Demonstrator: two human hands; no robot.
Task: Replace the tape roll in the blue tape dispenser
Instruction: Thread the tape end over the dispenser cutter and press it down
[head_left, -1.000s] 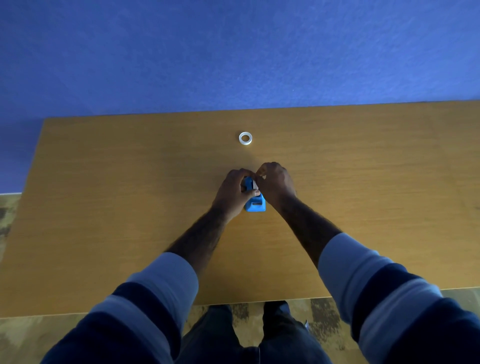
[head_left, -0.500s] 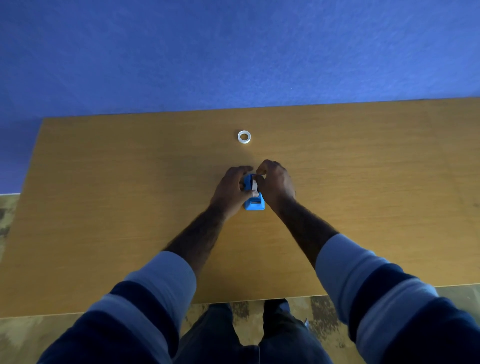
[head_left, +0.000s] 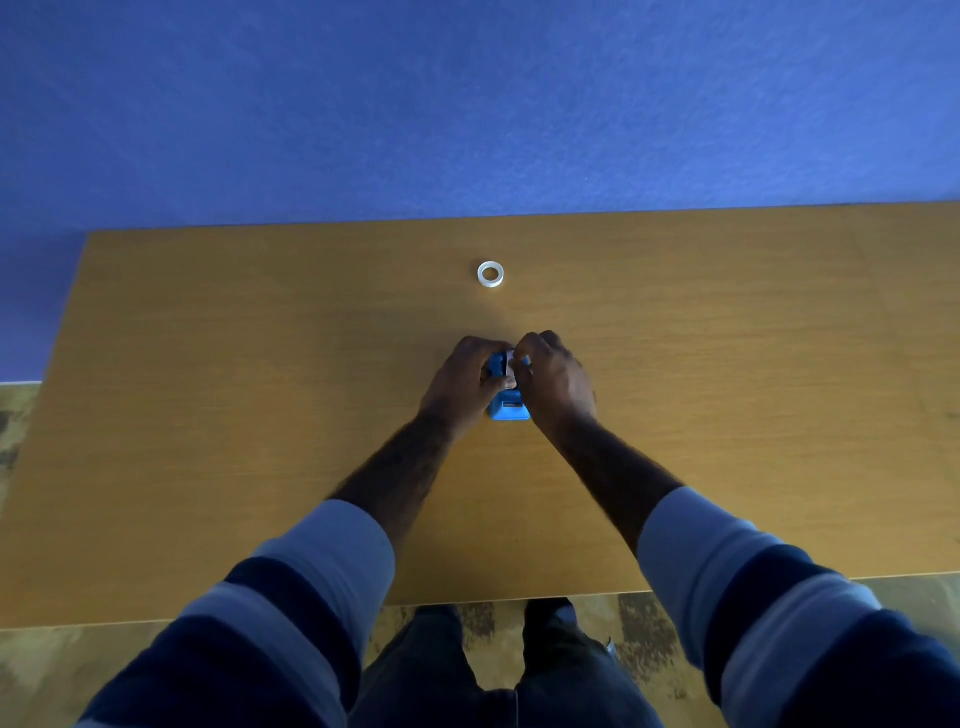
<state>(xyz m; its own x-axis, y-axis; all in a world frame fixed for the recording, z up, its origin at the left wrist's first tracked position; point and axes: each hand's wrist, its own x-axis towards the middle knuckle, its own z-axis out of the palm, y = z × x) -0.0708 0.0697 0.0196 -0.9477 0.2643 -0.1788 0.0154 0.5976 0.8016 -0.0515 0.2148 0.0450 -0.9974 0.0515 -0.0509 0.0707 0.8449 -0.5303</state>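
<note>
The blue tape dispenser (head_left: 508, 410) stands on the wooden table (head_left: 260, 415) at its middle, with its front end facing me. My left hand (head_left: 464, 383) grips its left side. My right hand (head_left: 555, 382) is closed over its right side and top, fingertips on a pale tape roll (head_left: 510, 368) seated in the top of the dispenser. Most of the dispenser and the roll is hidden by my fingers. A second small white tape roll (head_left: 490, 274) lies flat on the table, well beyond both hands.
The table's far edge meets a blue wall (head_left: 467, 104). Its near edge runs just above my legs (head_left: 493, 670), and its left end shows at the frame's left. Patterned floor lies below.
Both hands stay on the dispenser. My right fingertips have shifted slightly on the roll at the top. The view has drifted a little.
</note>
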